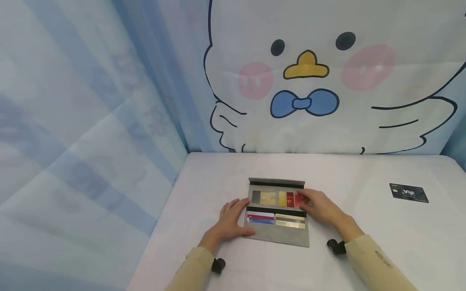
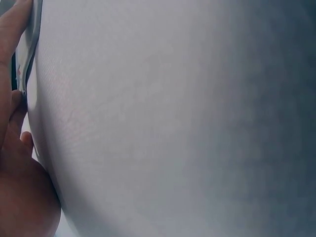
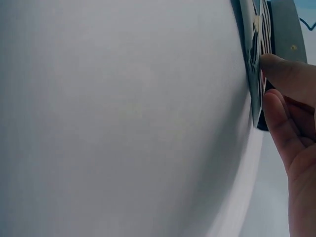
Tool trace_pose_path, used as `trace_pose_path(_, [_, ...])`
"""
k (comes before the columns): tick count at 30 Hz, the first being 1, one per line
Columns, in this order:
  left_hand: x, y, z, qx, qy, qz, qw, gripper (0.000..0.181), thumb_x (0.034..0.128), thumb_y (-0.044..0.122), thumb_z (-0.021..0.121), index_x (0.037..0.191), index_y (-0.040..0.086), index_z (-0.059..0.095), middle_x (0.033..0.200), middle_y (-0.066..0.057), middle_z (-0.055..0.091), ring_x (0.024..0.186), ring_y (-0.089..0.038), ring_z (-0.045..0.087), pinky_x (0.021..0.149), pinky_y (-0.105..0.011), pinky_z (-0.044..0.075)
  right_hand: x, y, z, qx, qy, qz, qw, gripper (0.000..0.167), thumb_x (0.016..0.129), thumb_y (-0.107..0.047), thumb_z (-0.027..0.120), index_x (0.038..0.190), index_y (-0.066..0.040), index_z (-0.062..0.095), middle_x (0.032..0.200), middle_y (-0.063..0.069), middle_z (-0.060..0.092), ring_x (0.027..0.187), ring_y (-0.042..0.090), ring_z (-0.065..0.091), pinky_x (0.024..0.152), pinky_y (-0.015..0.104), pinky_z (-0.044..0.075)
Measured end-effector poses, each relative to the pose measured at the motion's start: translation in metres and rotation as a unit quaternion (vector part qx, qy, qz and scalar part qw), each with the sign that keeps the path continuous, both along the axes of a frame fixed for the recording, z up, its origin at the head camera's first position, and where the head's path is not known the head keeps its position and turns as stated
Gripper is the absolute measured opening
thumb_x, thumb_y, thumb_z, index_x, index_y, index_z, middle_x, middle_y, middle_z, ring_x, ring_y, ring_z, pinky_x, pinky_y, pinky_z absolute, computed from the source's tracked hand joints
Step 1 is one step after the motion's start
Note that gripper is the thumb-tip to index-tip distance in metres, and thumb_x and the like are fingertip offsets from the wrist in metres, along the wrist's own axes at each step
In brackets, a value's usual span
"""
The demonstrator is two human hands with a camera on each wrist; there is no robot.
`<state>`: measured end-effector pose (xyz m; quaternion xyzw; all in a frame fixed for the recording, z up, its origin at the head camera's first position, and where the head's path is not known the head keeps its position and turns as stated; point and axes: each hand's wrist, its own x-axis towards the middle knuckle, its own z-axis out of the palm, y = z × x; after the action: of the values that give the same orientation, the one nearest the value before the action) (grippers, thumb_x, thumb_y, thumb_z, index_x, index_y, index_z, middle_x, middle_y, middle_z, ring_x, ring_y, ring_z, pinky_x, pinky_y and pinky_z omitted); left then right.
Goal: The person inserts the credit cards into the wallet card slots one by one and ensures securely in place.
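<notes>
A grey wallet (image 1: pixel 276 235) lies unfolded on the white table, with cards in its upper and lower pockets. My left hand (image 1: pixel 230 220) rests at its left edge, fingers spread at the upper corner and thumb on the lower panel. At the right end of the upper row, my right hand (image 1: pixel 317 205) pinches a red card (image 1: pixel 298 200) between thumb and fingers. A dark red card (image 1: pixel 290 199) and a yellow card (image 1: pixel 282 199) sit beside it. In the right wrist view, the thumb and fingers of the right hand (image 3: pixel 291 108) meet at the wallet's edge (image 3: pixel 255 98).
A black card marked "Vip" (image 1: pixel 409 192) lies on the white table (image 1: pixel 349 173) to the right, apart from the wallet. A printed cloth (image 1: pixel 306 133) hangs behind the table's far edge, and another cloth (image 1: pixel 91 141) hangs on the left.
</notes>
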<state>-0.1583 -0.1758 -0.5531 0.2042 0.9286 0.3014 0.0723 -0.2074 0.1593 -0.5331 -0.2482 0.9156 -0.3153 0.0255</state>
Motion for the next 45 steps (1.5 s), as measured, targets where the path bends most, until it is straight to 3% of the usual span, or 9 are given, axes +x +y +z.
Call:
trace_pose_path(6, [-0.001,-0.001,0.005,-0.006,-0.004,0.005,1.0,0.095,0.0781,0.043,0.085,0.155,0.011,0.038,0.159,-0.004,0.038,0.148,-0.03,0.021,0.119,-0.053,0.008,0.0,0.006,0.002,-0.006,-0.006,-0.004,1.0,0.05,0.088,-0.003,0.076,0.131,0.011,0.056,0.116,0.021,0.066,0.103,0.033,0.065,0.091,0.052,0.053])
trace_pose_path(12, [0.001,0.0,0.002,-0.005,-0.012,0.007,0.9999,0.096,0.0782,0.044,0.085,0.155,0.011,0.038,0.159,-0.004,0.038,0.148,-0.03,0.021,0.119,-0.053,0.008,0.002,0.007,0.0,-0.014,-0.036,-0.012,0.9992,0.05,0.088,-0.004,0.076,0.132,0.012,0.055,0.116,0.022,0.066,0.103,0.034,0.065,0.092,0.051,0.053])
trace_pose_path(27, [0.001,0.002,0.002,-0.007,-0.013,0.01,0.9998,0.096,0.0783,0.044,0.085,0.155,0.011,0.038,0.159,-0.004,0.037,0.148,-0.03,0.02,0.119,-0.053,0.008,0.002,0.01,-0.006,-0.057,-0.056,-0.041,0.9959,0.049,0.088,0.002,0.073,0.132,0.013,0.054,0.119,0.025,0.066,0.106,0.037,0.066,0.093,0.051,0.053])
trace_pose_path(45, [0.001,0.001,0.001,-0.005,-0.008,0.007,0.9999,0.096,0.0785,0.045,0.085,0.155,0.011,0.038,0.159,-0.004,0.038,0.148,-0.03,0.021,0.119,-0.053,0.008,0.007,-0.006,0.002,-0.029,-0.082,-0.089,0.9922,0.052,0.088,0.006,0.069,0.134,0.018,0.048,0.126,0.034,0.06,0.113,0.044,0.063,0.097,0.054,0.05])
